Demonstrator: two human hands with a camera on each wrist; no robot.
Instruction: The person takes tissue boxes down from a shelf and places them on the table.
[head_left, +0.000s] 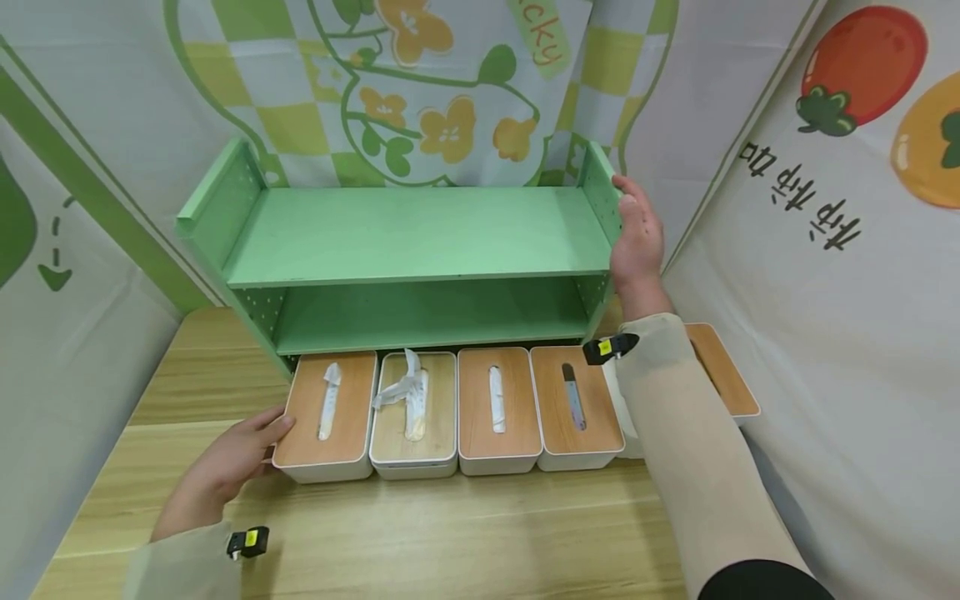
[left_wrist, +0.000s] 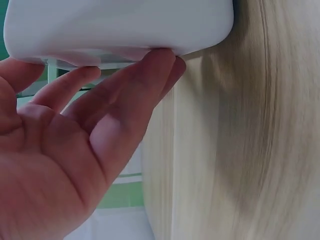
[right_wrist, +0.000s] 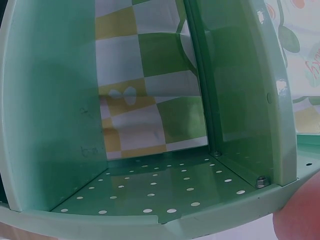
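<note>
A green two-tier metal shelf [head_left: 420, 229] stands at the back of the table. My right hand [head_left: 637, 242] lies along the outside of its perforated right side panel [right_wrist: 150, 190]. Several white tissue boxes with wood lids sit in a row before the shelf. At the left end of that row, my left hand [head_left: 236, 458] touches the outer side of the leftmost tissue box [head_left: 326, 417], its fingertips against the white wall in the left wrist view. Beside that box is a paler-lidded tissue box [head_left: 433, 417] with a tissue [head_left: 405, 387] sticking out.
Further right in the row are another tissue box [head_left: 498, 408] and one with a dark slot [head_left: 577, 408]. Behind my right forearm shows another wood lid [head_left: 720, 367]. Printed cloth walls [head_left: 847, 275] enclose the wooden table [head_left: 420, 533].
</note>
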